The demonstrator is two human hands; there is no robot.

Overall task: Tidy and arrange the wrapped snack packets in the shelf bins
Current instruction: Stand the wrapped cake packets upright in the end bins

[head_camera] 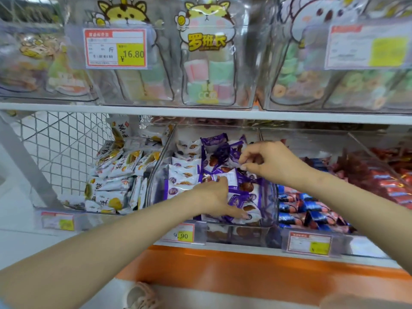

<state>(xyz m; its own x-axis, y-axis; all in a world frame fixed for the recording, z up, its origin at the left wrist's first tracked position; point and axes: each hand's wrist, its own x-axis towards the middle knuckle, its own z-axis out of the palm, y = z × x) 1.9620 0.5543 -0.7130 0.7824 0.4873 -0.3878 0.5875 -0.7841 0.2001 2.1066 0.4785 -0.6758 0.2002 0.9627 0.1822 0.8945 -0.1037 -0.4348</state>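
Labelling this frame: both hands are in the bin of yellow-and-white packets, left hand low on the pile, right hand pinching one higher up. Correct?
Wrong bin. In the head view the left hand, low on the pile, and the right hand, pinching one higher up, are in the middle bin of purple-and-white packets. The yellow-and-white packets lie one bin to the left, untouched.

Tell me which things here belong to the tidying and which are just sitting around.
In the job: purple packets, their clear bin, left hand among them, right hand pinching one.
Just around: yellow packets, blue packets, red packets, marshmallow bags, price tags.
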